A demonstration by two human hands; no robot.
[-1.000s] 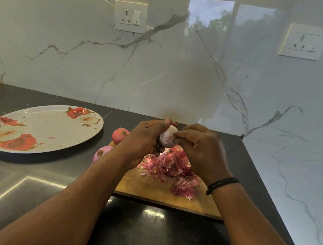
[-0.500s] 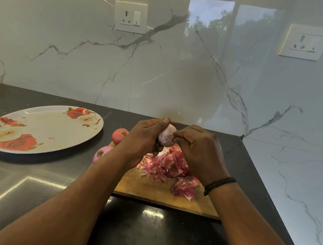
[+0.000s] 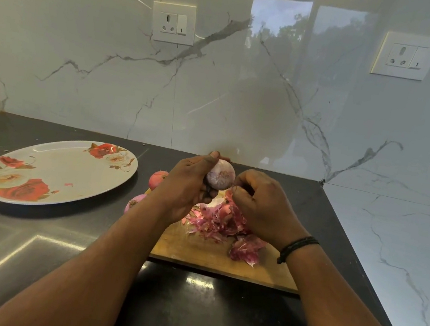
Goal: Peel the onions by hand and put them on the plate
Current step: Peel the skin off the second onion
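Observation:
My left hand (image 3: 186,186) grips a pale, mostly peeled onion (image 3: 220,176) above the wooden cutting board (image 3: 211,254). Beside it on the right, my right hand (image 3: 260,206) has its fingers curled, with the fingertips pinched at the onion's lower right side. A pile of pink onion skins (image 3: 223,221) lies on the board under the hands. Two unpeeled onions lie left of the board, one pink-red (image 3: 158,179) and one partly hidden by my left forearm (image 3: 134,202). The oval plate with red roses (image 3: 51,166) sits at the left with no onion on it.
The black counter (image 3: 186,312) meets a white marble wall behind and at the right. Two sockets (image 3: 173,22) are on the wall. A shiny steel surface (image 3: 0,248) is at the lower left. A small scrap of skin (image 3: 69,184) lies on the plate.
My left hand has turned the onion so more of its pale surface shows. My right hand has drawn slightly away to the right, still touching the onion's edge.

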